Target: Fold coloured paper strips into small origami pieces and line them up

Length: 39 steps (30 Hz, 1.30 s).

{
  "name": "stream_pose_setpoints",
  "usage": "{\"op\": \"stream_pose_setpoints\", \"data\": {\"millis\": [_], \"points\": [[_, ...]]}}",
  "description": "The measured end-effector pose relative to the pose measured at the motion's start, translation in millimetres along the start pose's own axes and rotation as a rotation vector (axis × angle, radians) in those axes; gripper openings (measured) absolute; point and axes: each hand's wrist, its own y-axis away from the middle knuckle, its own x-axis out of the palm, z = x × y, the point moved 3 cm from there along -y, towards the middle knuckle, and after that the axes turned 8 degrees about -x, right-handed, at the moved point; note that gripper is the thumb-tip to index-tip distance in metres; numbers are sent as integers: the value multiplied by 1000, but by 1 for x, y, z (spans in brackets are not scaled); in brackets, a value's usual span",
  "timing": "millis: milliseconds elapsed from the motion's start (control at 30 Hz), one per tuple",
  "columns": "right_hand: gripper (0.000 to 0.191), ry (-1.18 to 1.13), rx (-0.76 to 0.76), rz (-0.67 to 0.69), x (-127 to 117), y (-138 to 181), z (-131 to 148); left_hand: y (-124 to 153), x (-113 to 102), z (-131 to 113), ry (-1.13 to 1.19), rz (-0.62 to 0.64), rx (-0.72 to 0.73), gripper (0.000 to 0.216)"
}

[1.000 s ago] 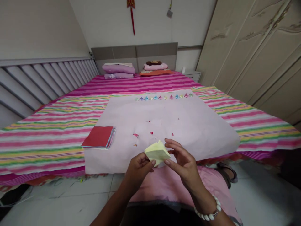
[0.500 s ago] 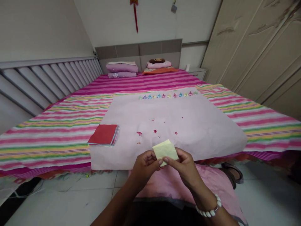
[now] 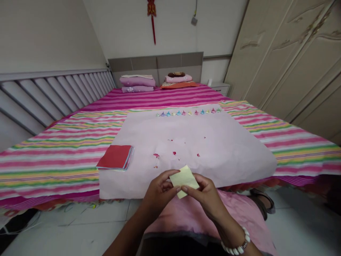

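Between my two hands is a small square of folded yellow paper (image 3: 184, 180), held with one corner pointing up. My left hand (image 3: 163, 188) pinches its left side, thumb near the lower corner. My right hand (image 3: 204, 193) grips the right side, its thumb lying on the front of the paper. Past my hands spreads a large pale pink sheet (image 3: 226, 153) on the bed. A stack of square coloured paper with red on top (image 3: 115, 156) lies at the sheet's left edge. Several small folded paper stars or cranes (image 3: 183, 113) stand in a row along its far edge.
The striped bed cover (image 3: 58, 153) reaches out on both sides. Folded purple bedding (image 3: 137, 82) and a pink pile (image 3: 178, 79) rest by the headboard (image 3: 133, 64). A pink cushion (image 3: 183, 217) lies below my hands. A wardrobe (image 3: 287, 53) stands at right.
The yellow paper has turned in my hands, so a corner now points up more squarely. My left fingers have moved up along its left edge. The camera view has shifted slightly upward.
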Motion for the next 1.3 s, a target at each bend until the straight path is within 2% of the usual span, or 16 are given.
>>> {"op": "stream_pose_setpoints", "data": {"millis": [100,300,600,833,1067,1300], "points": [[22,9,-6,11,0,0,0,-1,-1,1,76,-15,-16,34],[15,-8,-41,13,-1,0,1,-1,1,0,98,-20,-5,28],[14,-36,-30,-4,-4,0,-4,0,-5,-1,127,-58,-18,26],[18,-67,-33,-13,-1,0,-2,2,3,-1,178,4,8,37],[10,-55,-35,-50,-4,0,-2,2,0,1,131,-53,11,17],[15,-87,-101,4,-3,0,-1,3,-2,-3,92,-108,-9,3]]}}
